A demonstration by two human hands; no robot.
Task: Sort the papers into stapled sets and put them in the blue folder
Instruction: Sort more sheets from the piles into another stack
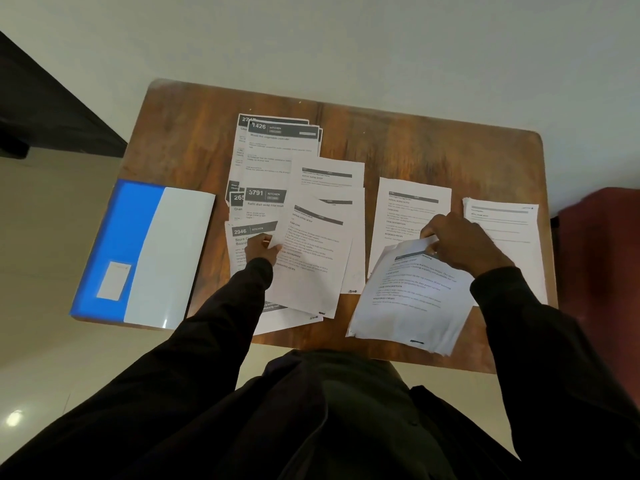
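Observation:
Printed sheets lie spread over the wooden table [433, 143]. My left hand [261, 249] pinches the left edge of a tilted text sheet [311, 265] that lies on top of numbered kitchen sheets [277, 147]. My right hand [464, 242] grips the top edge of a thick paper stack [408, 299] at the front right and curls its upper sheets. Behind that stack lies a single text sheet [408, 206], with another pile [509, 244] at the far right. The blue folder [138, 251] lies shut at the table's left edge, partly overhanging it.
A dark red seat or cushion [602, 251] stands just beyond the table's right edge. A dark piece of furniture [45, 109] sits at the far left. Bare wood shows along the table's back and at its left rear corner.

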